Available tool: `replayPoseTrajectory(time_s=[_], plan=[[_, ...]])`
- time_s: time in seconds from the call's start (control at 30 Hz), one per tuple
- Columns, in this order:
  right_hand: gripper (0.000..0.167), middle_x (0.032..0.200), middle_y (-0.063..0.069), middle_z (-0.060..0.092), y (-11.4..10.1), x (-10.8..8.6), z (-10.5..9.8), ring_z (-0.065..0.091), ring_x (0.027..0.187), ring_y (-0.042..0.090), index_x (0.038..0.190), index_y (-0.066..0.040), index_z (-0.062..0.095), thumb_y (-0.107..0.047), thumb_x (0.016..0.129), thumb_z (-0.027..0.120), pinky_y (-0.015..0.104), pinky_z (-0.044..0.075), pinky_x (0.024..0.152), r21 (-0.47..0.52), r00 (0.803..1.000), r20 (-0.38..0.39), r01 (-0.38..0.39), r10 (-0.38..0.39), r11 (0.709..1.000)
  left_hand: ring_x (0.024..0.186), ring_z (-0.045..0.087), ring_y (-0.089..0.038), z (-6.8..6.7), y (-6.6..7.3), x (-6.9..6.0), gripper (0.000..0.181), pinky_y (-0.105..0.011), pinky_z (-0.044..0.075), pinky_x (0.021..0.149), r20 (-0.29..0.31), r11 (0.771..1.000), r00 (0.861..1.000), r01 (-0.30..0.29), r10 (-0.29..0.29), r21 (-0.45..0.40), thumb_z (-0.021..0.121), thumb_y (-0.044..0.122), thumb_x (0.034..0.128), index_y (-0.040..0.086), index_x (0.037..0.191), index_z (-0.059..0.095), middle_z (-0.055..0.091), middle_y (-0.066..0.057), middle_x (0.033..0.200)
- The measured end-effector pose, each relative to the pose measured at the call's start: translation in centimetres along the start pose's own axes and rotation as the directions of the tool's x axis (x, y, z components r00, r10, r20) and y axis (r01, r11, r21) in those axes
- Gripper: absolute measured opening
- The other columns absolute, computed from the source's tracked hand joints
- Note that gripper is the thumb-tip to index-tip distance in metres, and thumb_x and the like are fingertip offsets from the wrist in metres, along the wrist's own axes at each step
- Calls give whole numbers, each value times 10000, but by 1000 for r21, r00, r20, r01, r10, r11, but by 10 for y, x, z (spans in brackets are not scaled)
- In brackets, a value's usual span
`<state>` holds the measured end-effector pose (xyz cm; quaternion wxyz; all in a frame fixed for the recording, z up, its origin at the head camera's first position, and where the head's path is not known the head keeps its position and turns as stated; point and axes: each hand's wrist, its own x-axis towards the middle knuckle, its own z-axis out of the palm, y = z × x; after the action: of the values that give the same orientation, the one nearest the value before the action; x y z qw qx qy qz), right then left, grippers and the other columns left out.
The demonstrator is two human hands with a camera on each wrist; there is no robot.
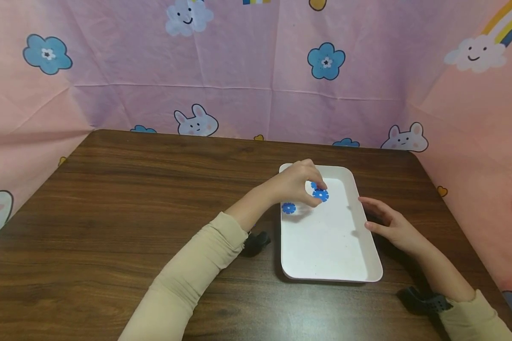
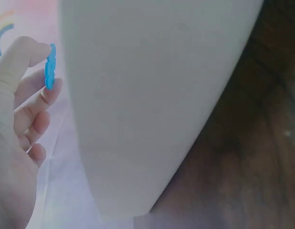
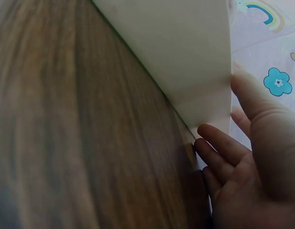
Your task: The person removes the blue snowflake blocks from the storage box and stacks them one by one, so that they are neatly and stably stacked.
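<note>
My left hand [image 1: 296, 183] is over the far left part of a white tray [image 1: 324, 255], pinching a blue flower-shaped disc [image 1: 321, 194] between thumb and fingers. In the left wrist view the disc [image 2: 50, 67] shows edge-on, held at the fingertips of the left hand [image 2: 18, 109]. A second blue disc [image 1: 288, 208] lies by the tray's left wall, and part of another blue piece [image 1: 313, 185] shows behind the held one. My right hand [image 1: 398, 230] touches the tray's right side with relaxed fingers; the right wrist view has that hand [image 3: 247, 167] against the tray wall [image 3: 185, 52].
The tray stands on a brown wooden table [image 1: 153, 189], right of its middle. A patterned pink and purple cloth [image 1: 247, 61] hangs behind and at the sides. Dark straps [image 1: 256, 244] show at both wrists.
</note>
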<state>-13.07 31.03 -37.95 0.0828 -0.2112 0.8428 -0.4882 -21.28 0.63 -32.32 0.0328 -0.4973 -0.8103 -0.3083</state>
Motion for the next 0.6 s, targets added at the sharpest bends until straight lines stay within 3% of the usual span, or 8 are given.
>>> replayPoseTrajectory(time_s=[0.27, 0.6], plan=[[582, 1418, 261, 378, -1, 0, 0, 411, 1183, -36, 1445, -26, 350, -26, 923, 608, 125, 353, 908, -6, 1000, 0, 1, -1, 1000, 930, 474, -80, -9, 6, -20, 247, -237, 368, 811, -64, 999, 998, -13, 11, -39, 796, 187, 730, 106, 961, 764, 689, 78, 926], [580, 1429, 253, 372, -1, 1, 0, 406, 1190, -34, 1449, -36, 349, -33, 927, 604, 126, 353, 905, -4, 1000, 6, -11, 11, 1000, 891, 489, -103, -17, 8, -46, 226, -258, 401, 790, -166, 990, 977, -139, 132, -30, 811, 151, 696, 83, 908, 769, 693, 41, 891]])
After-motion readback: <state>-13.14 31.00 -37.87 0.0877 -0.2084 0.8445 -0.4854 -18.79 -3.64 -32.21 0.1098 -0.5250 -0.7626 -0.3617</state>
